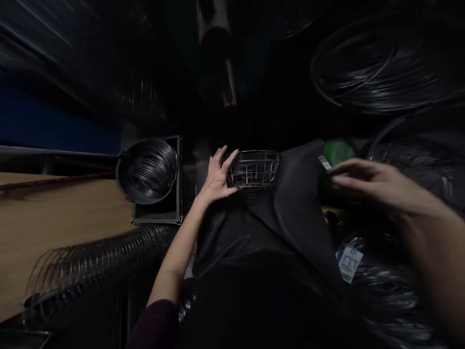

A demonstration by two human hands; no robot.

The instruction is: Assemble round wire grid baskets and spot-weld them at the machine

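Note:
A small wire basket [254,168] of thin metal rods is at my lap, at the far edge of the dark apron [247,242]. My left hand [218,177] is at its left end, thumb against the lower rim and forefinger at the upper rim, the other fingers raised and spread. Over to the right, my right hand [374,182] is blurred by motion, its thumb and fingertips close together and pointing left. Those fingertips are near a green round object [338,151] with a white label. Whether anything is between them I cannot make out.
On the left, a dark bucket [147,170] of coiled wire sits on a grey crate [177,194]. A long wire spiral [105,257] lies along a wooden board [65,208]. Large wire coils [385,72] and plastic-wrapped bundles [392,291], one tagged, are at right.

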